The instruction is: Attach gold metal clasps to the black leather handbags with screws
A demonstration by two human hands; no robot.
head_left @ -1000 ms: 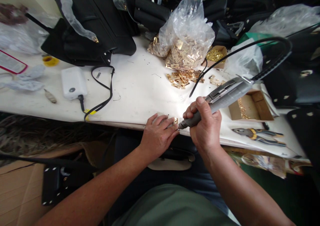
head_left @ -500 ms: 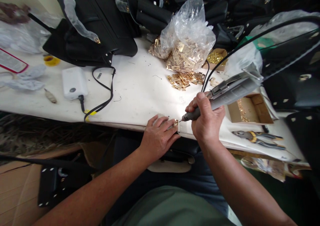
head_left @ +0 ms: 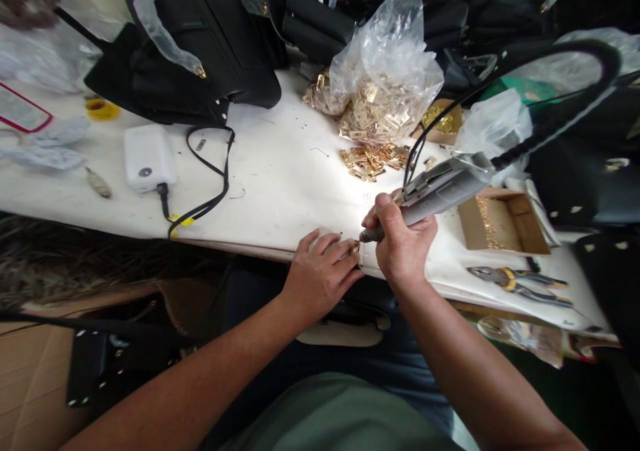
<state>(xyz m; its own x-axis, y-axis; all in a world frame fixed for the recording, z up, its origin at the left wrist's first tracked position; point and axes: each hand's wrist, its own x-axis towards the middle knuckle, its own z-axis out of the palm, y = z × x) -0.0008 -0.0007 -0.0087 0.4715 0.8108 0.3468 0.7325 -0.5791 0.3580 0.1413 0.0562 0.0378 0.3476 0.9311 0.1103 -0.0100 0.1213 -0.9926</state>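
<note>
White tabletop (head_left: 280, 184), at its near edge, bears the left hand (head_left: 320, 274), fingers curled down pinning a small gold fitting (head_left: 354, 245) so it cannot skate; the right hand (head_left: 403, 241) is closed pen-fashion round a grey rotary tool (head_left: 435, 194), tip steadied against the fitting.

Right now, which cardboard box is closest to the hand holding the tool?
The open box beside the right hand gripping the rotary tool, just above the pliers. The other box sits farther back, tucked behind the plastic bag of gold pieces.

Hands (head_left: 320, 274) bare — olive-green shirt (head_left: 345, 418), dark blue trousers (head_left: 345, 358).
</note>
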